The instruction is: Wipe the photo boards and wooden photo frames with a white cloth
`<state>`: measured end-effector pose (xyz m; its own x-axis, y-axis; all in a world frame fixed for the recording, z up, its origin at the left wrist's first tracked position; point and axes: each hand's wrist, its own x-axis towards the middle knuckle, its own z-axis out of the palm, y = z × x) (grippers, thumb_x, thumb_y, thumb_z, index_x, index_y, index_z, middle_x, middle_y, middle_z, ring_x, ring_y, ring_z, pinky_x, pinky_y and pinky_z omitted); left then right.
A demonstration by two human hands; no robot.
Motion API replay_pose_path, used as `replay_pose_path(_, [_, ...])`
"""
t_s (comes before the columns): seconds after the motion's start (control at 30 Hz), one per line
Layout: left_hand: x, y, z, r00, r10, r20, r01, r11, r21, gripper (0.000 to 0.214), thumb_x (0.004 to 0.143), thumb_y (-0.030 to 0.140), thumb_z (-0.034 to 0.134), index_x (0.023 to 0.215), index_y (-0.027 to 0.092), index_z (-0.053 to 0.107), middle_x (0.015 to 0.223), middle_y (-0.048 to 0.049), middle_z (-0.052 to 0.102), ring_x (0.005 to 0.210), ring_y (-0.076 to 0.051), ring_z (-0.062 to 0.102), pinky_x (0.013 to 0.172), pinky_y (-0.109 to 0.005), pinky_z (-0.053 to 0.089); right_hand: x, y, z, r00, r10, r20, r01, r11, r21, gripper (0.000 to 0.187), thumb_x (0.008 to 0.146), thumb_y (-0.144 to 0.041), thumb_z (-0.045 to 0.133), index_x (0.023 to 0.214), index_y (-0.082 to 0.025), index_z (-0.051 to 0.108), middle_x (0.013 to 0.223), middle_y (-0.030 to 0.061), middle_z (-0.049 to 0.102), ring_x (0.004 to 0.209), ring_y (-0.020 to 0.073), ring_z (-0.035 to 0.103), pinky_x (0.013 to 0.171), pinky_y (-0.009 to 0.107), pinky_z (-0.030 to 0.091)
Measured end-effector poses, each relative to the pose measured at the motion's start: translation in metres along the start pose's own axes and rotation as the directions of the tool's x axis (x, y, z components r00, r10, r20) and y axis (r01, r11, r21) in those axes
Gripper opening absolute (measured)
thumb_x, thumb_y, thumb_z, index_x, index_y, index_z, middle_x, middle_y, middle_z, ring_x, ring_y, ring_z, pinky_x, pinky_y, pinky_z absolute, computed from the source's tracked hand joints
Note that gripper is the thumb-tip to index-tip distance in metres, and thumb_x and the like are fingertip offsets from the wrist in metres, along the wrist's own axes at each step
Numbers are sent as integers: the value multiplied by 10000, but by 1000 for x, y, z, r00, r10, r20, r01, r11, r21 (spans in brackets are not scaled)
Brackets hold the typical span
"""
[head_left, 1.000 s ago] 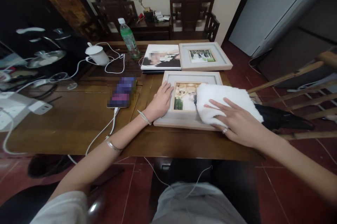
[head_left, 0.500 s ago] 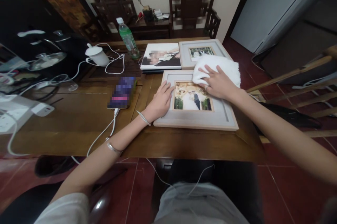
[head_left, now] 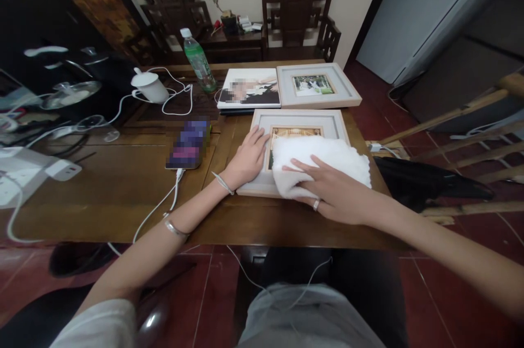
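Note:
A light wooden picture frame (head_left: pixel 305 117) lies face up on the table in front of me. Its printed photo is partly hidden under a white cloth (head_left: pixel 323 154). My right hand (head_left: pixel 338 190) presses on the cloth at the frame's lower right, with the thumb side tucked beneath a fold and the fingers on top. Along the frame's left edge rests my left hand (head_left: pixel 248 160), fingers stretched out flat over the border. Behind it are a second framed photo (head_left: pixel 313 86) and a white-edged photo panel (head_left: pixel 249 86) on a dark item.
A phone (head_left: pixel 188 143) on a charging cable lies left of the frame. Farther left stand a green-labelled bottle (head_left: pixel 199 61), a white lidded cup (head_left: pixel 150 88), a pot (head_left: pixel 76 94) and a white power strip (head_left: pixel 24 173). Dark wooden chairs (head_left: pixel 298 4) are at the back.
My right hand has drawn the cloth from the frame's upper right toward me, down over the photo. The second framed photo is now uncovered. My left hand has stayed in place.

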<state>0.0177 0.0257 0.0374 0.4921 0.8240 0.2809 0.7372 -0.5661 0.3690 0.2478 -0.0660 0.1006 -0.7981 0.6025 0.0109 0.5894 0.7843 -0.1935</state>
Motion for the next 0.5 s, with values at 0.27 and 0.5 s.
replay_pose_path(0.27, [-1, 4, -1, 1000, -24, -3, 24, 1000, 3, 415, 958, 276, 369, 1332, 120, 460, 1475, -174, 400, 1439, -299, 225, 1119, -553, 307, 37, 64, 7, 990, 90, -111, -116, 960, -256, 329, 912, -240, 474, 1187, -157, 634, 1485, 132, 396, 1411, 297, 279, 1101, 581, 256])
replay_pose_path(0.5, [-1, 6, -2, 999, -31, 28, 31, 999, -4, 441, 958, 291, 378, 1353, 104, 438, 1496, -181, 365, 1446, -307, 200, 1127, -551, 291, 39, 66, 8, 984, 134, -116, -164, 938, -307, 331, 877, -206, 512, 1182, -141, 624, 1514, 140, 348, 1421, 306, 249, 1113, 573, 231])
